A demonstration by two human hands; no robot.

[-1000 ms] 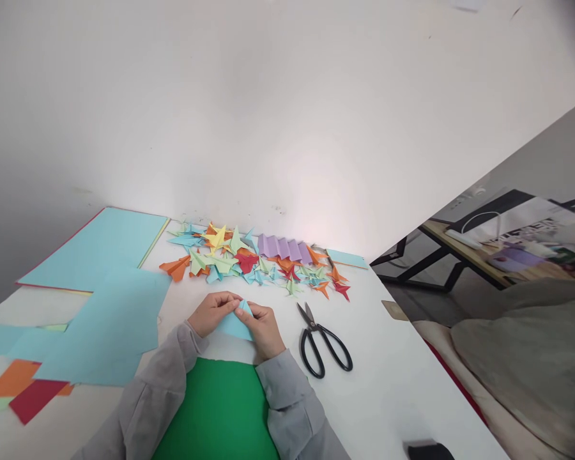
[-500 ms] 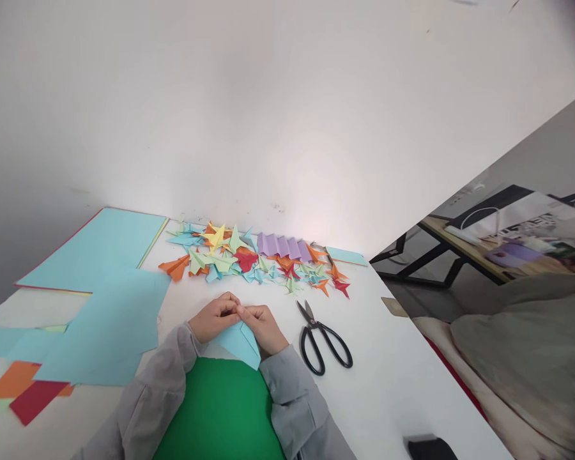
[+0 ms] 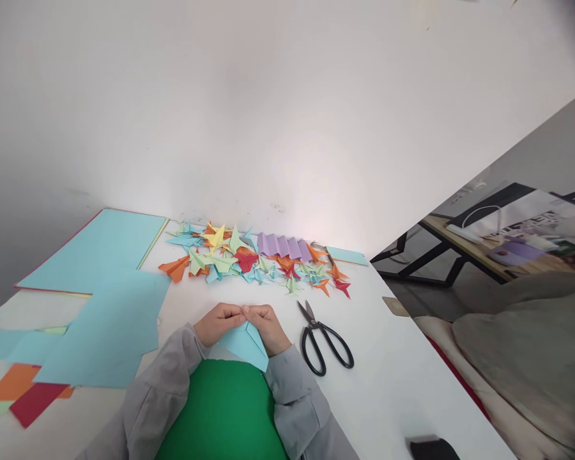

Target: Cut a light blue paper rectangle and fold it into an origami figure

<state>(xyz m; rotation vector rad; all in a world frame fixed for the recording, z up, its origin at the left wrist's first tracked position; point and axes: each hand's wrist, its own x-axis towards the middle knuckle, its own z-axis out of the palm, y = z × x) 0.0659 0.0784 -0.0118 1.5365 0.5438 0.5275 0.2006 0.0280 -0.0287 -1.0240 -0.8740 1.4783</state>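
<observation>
A partly folded light blue paper piece [image 3: 246, 344] lies between my hands on the white table [image 3: 388, 383], its point over a green sheet [image 3: 220, 415]. My left hand [image 3: 216, 323] and my right hand [image 3: 268, 327] meet fingertip to fingertip at the paper's top edge, both pinched closed on it. Grey sleeves cover both forearms.
Black scissors [image 3: 323, 342] lie shut just right of my right hand. A heap of folded paper shapes [image 3: 249, 260] and a pleated purple strip [image 3: 285, 247] sit along the back. Large blue sheets [image 3: 100, 306] and orange and red scraps [image 3: 26, 393] lie left. A dark object [image 3: 434, 448] sits front right.
The blue paper has turned so its point now faces toward me over the green sheet. Both hands have closed together at its top edge.
</observation>
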